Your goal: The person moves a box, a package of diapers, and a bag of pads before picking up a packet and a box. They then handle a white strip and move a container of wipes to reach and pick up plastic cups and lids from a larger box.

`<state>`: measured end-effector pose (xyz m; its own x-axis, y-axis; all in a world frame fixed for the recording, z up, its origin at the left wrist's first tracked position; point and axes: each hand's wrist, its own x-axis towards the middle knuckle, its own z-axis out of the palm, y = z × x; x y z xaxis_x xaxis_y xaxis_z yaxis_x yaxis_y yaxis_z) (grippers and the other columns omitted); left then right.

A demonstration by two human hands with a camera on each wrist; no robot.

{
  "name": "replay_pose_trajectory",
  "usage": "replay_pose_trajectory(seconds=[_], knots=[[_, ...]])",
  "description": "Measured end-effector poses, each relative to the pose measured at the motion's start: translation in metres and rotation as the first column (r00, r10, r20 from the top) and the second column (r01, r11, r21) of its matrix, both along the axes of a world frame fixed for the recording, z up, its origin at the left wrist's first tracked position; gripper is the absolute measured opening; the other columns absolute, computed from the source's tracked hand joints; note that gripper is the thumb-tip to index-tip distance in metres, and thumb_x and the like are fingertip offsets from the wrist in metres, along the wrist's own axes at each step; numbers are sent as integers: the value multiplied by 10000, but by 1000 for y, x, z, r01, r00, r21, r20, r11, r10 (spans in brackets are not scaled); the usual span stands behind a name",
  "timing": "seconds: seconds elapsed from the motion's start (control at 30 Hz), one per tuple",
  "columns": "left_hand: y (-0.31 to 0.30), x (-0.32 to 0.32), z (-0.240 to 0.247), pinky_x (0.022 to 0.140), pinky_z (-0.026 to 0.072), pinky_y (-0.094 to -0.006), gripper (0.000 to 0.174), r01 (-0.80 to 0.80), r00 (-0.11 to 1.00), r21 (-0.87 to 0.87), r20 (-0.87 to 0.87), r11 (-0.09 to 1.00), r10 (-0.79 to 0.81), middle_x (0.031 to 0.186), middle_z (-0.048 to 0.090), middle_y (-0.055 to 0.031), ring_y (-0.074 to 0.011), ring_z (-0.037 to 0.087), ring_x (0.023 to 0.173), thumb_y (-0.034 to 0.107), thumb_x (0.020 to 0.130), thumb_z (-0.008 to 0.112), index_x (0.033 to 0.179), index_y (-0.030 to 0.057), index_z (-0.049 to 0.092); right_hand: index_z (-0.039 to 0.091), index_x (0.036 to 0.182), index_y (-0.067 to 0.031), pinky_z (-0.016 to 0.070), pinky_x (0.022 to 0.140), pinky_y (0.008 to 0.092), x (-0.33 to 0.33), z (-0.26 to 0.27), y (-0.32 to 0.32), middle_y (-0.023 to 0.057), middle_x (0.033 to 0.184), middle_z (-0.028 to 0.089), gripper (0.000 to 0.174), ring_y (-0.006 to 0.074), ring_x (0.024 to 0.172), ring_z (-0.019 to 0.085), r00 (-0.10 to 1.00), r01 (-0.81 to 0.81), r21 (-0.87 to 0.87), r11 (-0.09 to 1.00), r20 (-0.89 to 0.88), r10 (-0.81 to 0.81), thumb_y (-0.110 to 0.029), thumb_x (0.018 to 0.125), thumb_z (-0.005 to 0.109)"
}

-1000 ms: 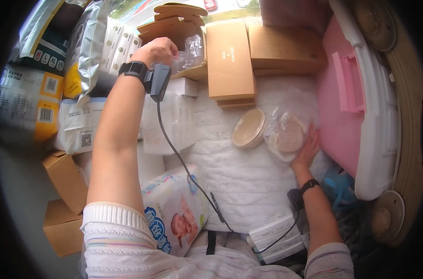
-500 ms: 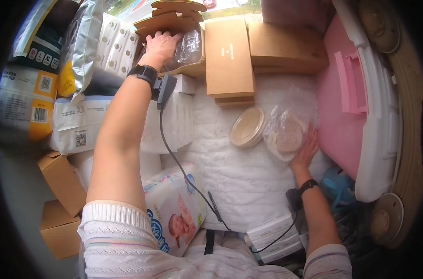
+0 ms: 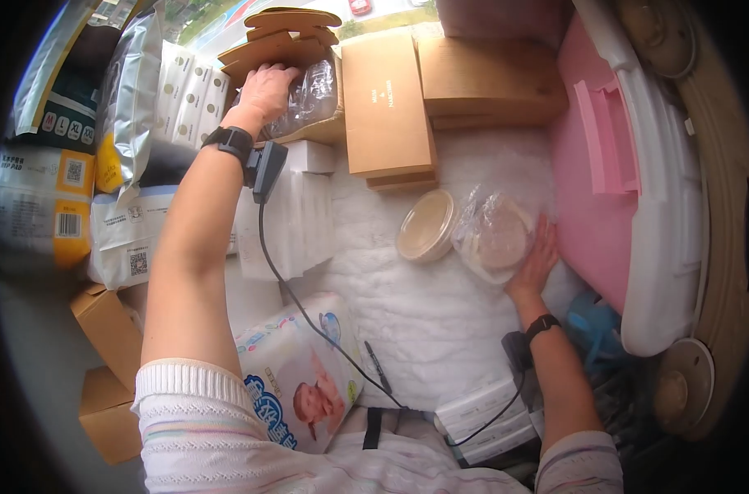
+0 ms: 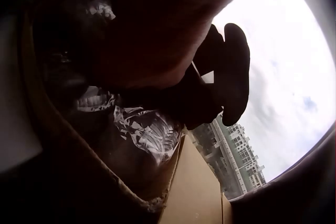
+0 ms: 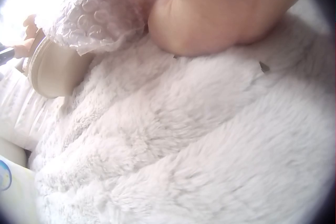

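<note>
Fingers of the right hand [image 3: 539, 262] lay straight against the bubble-wrapped bowl [image 3: 494, 239] on the fleece [image 3: 424, 321], pink foam [image 3: 588, 189] close beside. Left hand [image 3: 265, 90] sat in the cardboard box [image 3: 263, 51] on clear plastic [image 3: 313, 92], grip hidden.

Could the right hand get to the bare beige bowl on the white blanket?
Probably yes: the right hand rests on the wrapped bowl, and the bare bowl lies just beyond it, uncovered, with only the wrapped one between.

Fingers of left hand [image 3: 266, 92] hidden inside cardboard box [image 3: 267, 49], box contents dark, pack labels [image 3: 68, 224] too small to read
</note>
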<state>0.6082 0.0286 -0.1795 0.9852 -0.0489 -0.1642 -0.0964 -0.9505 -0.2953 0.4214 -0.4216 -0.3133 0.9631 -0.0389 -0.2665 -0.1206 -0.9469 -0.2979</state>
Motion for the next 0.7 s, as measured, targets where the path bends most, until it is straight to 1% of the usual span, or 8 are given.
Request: replay_pose_trajectory(seconds=[0.13, 0.27, 0.33, 0.4, 0.47, 0.57, 0.63, 0.7], knots=[[5, -11, 18, 930, 413, -396, 562, -71, 997, 19, 42, 997, 70, 1154, 541, -98, -283, 520, 1088, 81, 678, 614, 1225, 179, 527, 28, 1424, -16, 105, 1097, 397, 2, 3, 3, 92, 1498, 76, 1136, 304, 1370, 90, 1000, 8, 11, 1000, 23, -8, -112, 580, 782], [30, -9, 26, 928, 430, -362, 672, -204, 977, -124, 38, 971, 210, 1098, 561, -163, -345, 530, 1046, 159, 571, 652, 1226, 96, 518, 33, 1433, -46, 110, 1098, 382, 0, -1, 3, 94, 1491, 94, 1115, 300, 1371, 92, 999, -10, -33, 999, 44, 11, -106, 598, 769], [21, -6, 36, 893, 463, -346, 620, -390, 914, -313, -12, 866, 406, 987, 613, -137, -311, 584, 973, 139, 582, 653, 1195, 143, 560, 38, 1437, -64, 113, 1099, 372, 0, -6, 0, 97, 1486, 100, 1090, 294, 1371, 94, 999, -13, -50, 999, 34, 14, -100, 615, 753], [19, 2, 45, 866, 481, -349, 531, -340, 922, -452, 11, 825, 387, 888, 636, -112, -278, 615, 898, 168, 577, 656, 1103, 122, 603, 40, 1437, -64, 115, 1099, 374, -1, -6, 0, 103, 1482, 104, 1092, 293, 1369, 101, 998, -7, -29, 1000, 59, 9, -97, 611, 754], [13, 9, 60, 833, 493, -345, 417, -555, 807, -816, -482, 161, 340, 888, 629, -65, -207, 618, 885, 194, 617, 681, 1015, 95, 610, 42, 1436, -64, 118, 1098, 376, -2, -7, 0, 109, 1478, 108, 1095, 292, 1367, 108, 996, -5, -8, 1000, 84, 5, -94, 606, 755], [-34, 9, 65, 827, 497, -319, 398, -445, 893, -891, -449, -90, 35, 982, 621, -52, -138, 602, 910, 212, 728, 701, 1065, 36, 583, 44, 1437, -72, 121, 1098, 381, 0, -6, 1, 123, 1464, 124, 1110, 292, 1362, 124, 998, 5, -28, 1000, 69, -3, -92, 593, 764], [-73, 10, 52, 813, 517, -272, 432, -387, 921, -915, -389, -112, 3, 969, 623, -46, -120, 619, 886, 251, 755, 722, 1093, 31, 565, 49, 1439, -80, 125, 1097, 378, 0, -2, 0, 130, 1455, 137, 1129, 295, 1357, 138, 997, -13, -3, 1000, 70, 13, -83, 575, 776], [-105, 9, 36, 743, 532, -262, 491, -385, 911, -923, -379, 5, 163, 1001, 622, -57, -121, 623, 864, 312, 746, 738, 1097, 23, 552, 52, 1439, -82, 124, 1097, 378, -1, -6, -2, 126, 1457, 136, 1133, 295, 1357, 139, 997, -10, 4, 1000, 81, 10, -79, 570, 779]])
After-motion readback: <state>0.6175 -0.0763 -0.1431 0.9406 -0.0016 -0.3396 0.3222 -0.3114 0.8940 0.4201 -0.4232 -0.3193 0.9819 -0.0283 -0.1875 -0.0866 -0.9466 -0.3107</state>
